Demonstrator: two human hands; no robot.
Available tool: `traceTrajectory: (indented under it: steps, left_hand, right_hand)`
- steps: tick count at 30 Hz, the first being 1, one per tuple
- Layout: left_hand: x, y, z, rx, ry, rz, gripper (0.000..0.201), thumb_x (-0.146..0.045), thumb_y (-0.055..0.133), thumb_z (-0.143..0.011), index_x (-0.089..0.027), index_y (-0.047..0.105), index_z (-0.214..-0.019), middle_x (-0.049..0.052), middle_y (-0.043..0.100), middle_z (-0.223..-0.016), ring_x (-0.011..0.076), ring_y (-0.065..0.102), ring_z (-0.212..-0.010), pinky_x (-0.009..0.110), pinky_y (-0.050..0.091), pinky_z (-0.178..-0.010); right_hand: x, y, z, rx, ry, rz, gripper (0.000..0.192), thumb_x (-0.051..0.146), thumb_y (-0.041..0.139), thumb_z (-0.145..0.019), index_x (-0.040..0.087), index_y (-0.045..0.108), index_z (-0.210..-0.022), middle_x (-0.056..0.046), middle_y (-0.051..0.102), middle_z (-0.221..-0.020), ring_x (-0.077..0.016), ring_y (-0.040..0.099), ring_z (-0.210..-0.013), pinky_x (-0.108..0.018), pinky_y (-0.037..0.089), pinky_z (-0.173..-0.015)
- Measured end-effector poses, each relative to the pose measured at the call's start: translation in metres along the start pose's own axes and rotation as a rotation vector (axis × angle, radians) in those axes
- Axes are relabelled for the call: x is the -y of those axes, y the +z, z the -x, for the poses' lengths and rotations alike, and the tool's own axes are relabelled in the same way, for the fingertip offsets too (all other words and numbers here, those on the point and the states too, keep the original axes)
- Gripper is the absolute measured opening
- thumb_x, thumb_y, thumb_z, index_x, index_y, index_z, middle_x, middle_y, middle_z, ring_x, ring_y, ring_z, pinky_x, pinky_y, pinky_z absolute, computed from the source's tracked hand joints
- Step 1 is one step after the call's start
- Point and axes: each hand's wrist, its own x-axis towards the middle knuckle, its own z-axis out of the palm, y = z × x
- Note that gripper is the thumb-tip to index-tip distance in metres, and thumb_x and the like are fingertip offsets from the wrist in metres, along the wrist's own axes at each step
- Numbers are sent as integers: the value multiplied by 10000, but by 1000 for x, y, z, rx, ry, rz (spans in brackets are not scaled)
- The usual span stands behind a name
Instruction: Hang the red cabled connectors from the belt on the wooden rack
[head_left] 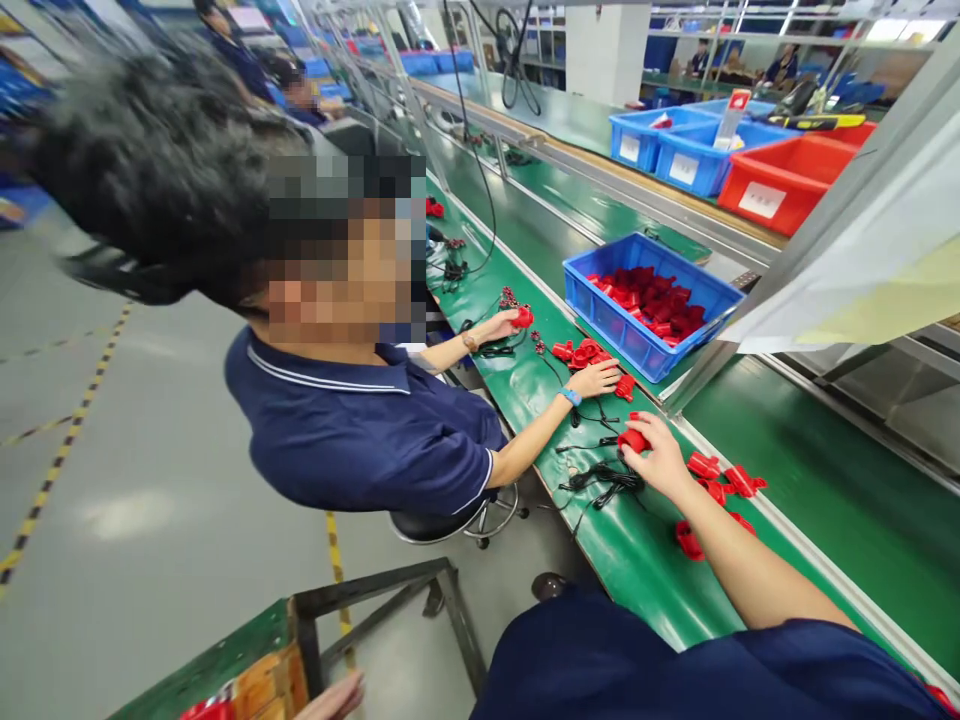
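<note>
A long green workbench (645, 570) runs away from the viewer, with a conveyor belt (817, 480) alongside its far edge. On the bench, against that far edge, stands a blue bin (626, 330) filled with red plastic parts. A co-worker in a dark blue shirt (360, 430) sits at the near edge of the bench, one hand (596, 378) resting by a small heap of red parts (581, 352), the other hand (499, 325) holding a red piece farther along. The person's right hand (660, 455) lies on the bench near its far edge, fingers curled down around a red part (632, 438). Black cables (600, 482) lie just beside that hand, and loose red clips (724, 480) sit on its other side. The left hand (334, 697) shows only partly at the bottom edge, off the bench; how its fingers are set cannot be told.
</note>
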Motion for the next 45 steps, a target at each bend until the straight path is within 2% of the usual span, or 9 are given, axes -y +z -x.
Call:
traceTrajectory:
  steps: [5, 10, 15, 21, 26, 30, 34, 38, 45]
  left_hand:
    - [-12, -2, 39, 32, 146, -81, 761, -215, 702, -780, -509, 516, -1456, 3, 551, -1508, 357, 565, -1343, 508, 600, -996]
    - [-9, 20, 77, 170, 388, -134, 855, -170, 649, -807, -309, 337, -1591, 130, 245, -1684, 425, 373, -1484, 562, 555, -1060]
    - [-23, -45, 146, 156, -44, 28, 718, -52, 588, -855, -300, 394, -1500, 104, 401, -1621, 314, 366, -1509, 503, 436, -1209]
    - [-12, -127, 258, -264, -605, 103, 551, -138, 714, -838, -272, 533, -1341, 105, 576, -1455, 263, 551, -1354, 438, 454, -1190]
    - [-5, -163, 364, -538, -802, 40, 482, -206, 730, -847, -278, 606, -1308, 102, 621, -1394, 277, 583, -1306, 457, 460, -1172]
    - [-4, -201, 436, -733, -956, 24, 429, -334, 700, -887, -267, 621, -1303, 111, 645, -1353, 289, 627, -1237, 453, 514, -1089]
    - [15, -257, 505, -959, -1045, 74, 462, -453, 703, -879, -222, 615, -1270, 92, 706, -1187, 267, 680, -1075, 396, 562, -956]
    - [72, -310, 570, -1099, -1052, 10, 504, -492, 698, -849, -169, 597, -1222, 106, 700, -1161, 263, 663, -1044, 390, 530, -953]
    - [218, -327, 632, -1058, -1153, 63, 518, -526, 766, -703, -145, 642, -1031, 101, 720, -960, 282, 657, -905, 417, 516, -886]
  right_hand:
    - [96, -3, 29, 558, -269, -615, 854, 270, 847, -706, 250, 470, -1472, -91, 636, -1321, -251, 628, -1180, -446, 468, -1095]
    - [184, 64, 90, 1344, -220, -1036, 1218, 344, 996, -519, 297, 342, -1545, -77, 677, -1243, -232, 704, -1003, -384, 573, -915]
    - [238, 113, 141, 1585, -290, -1006, 1060, 552, 834, -783, 244, 248, -1611, -169, 516, -1498, -302, 529, -1361, -485, 394, -1166]
    - [297, 167, 176, 1963, -746, -290, 786, 527, 767, -842, 223, 497, -1514, -159, 503, -1534, -360, 477, -1401, -513, 342, -1205]
    - [357, 201, 256, 1992, -974, -75, 332, 205, 729, -793, 249, 741, -1121, -51, 716, -1139, -238, 662, -1053, -337, 506, -966]
    - [440, 217, 317, 2037, -1421, -83, 45, 203, 686, -856, 217, 729, -862, -11, 697, -832, -175, 651, -786, -255, 476, -719]
    - [546, 234, 385, 1903, -1756, -359, 117, 153, 651, -889, 215, 730, -949, -28, 722, -900, -191, 677, -848, -277, 512, -773]
    - [620, 275, 458, 1688, -1728, -589, 412, 46, 564, -853, 200, 687, -1216, -52, 715, -1229, -212, 671, -1135, -384, 504, -1055]
    - [590, 332, 492, 1554, -1476, -426, 437, 66, 568, -804, 154, 700, -1211, -116, 707, -1242, -249, 667, -1133, -428, 522, -1061]
